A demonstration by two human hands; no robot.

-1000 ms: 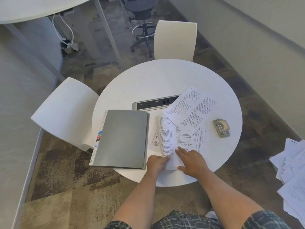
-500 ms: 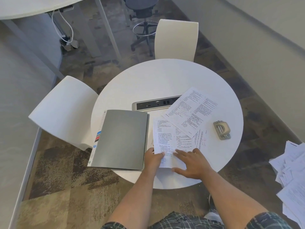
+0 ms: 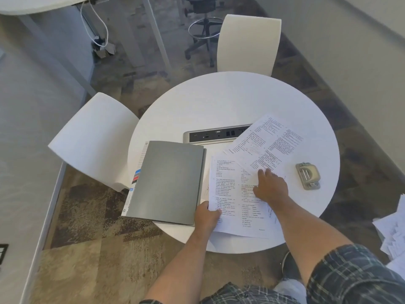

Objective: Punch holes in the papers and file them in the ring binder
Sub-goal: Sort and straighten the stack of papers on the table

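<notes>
A grey ring binder (image 3: 168, 183) lies open on the round white table (image 3: 219, 102), its cover turned to the left. A printed sheet (image 3: 228, 194) lies flat on the binder's right half. My left hand (image 3: 206, 217) holds that sheet's lower left corner, thumb on top. My right hand (image 3: 270, 186) lies on the sheet, its fingers reaching the near edge of a second, skewed stack of printed papers (image 3: 267, 142). A beige hole punch (image 3: 308, 175) sits to the right, apart from both hands.
A silver power strip (image 3: 210, 134) is set in the table's middle, partly under the papers. Two white chairs (image 3: 94, 139) (image 3: 248, 43) stand at the left and far sides. Loose papers (image 3: 392, 233) are piled at the right edge of view.
The curled sheet has been laid flat on the binder. My right hand moved from the sheet's lower edge up to the skewed papers. My left hand stays at the lower left corner.
</notes>
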